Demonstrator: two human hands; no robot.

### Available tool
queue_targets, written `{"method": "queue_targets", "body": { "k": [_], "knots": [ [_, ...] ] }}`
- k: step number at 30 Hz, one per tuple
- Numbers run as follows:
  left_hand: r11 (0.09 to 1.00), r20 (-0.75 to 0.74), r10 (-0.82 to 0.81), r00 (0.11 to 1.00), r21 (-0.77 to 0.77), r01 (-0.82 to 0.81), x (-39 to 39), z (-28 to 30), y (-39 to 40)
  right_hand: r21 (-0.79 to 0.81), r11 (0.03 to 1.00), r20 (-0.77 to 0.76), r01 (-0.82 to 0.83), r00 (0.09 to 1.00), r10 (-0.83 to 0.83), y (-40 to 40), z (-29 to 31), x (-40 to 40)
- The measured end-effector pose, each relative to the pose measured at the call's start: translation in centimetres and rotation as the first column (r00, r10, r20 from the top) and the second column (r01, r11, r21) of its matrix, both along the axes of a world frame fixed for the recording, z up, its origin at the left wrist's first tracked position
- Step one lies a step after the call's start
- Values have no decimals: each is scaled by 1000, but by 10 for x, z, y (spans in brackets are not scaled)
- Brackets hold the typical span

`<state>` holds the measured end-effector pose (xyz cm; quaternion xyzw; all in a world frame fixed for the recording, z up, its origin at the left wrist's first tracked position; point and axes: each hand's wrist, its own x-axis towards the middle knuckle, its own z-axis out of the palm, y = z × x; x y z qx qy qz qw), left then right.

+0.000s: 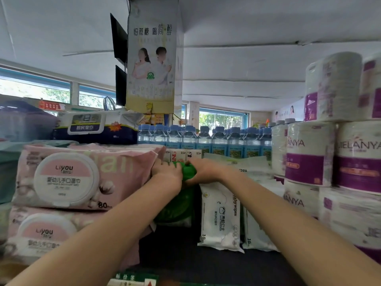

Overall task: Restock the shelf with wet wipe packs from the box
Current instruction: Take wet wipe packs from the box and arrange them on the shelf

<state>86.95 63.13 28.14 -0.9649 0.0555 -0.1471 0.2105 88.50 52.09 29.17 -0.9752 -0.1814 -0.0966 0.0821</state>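
While both hands grip it, green wet wipe pack (186, 172) stands on shelf (185, 259), frame centre.
Left hand (167, 172), right hand (203, 171) pressed closed on its top, beside pink Liyou packs (82, 178).

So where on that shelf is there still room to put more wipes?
The dark bare shelf in front, between the pink packs and the white packs, is free. Behind, it is crowded: both hands, left and right, press a green pack into the gap there. Paper rolls fill the right side.
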Motion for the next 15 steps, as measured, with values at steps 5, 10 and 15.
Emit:
{"method": "queue_targets", "body": {
  "k": [5,10,15],
  "knots": [
    [987,29,-124,992,-96,127,-13,3,2,61,996,-57,-61,996,64,-15,16,-14],
    [984,25,-140,990,-106,142,-13,4,5,190,979,71,-75,996,62,-23,32,-16],
    [973,44,-169,985,-151,174,-19,7,3,50,992,-116,-112,986,118,-16,22,-24]
  ]
}}
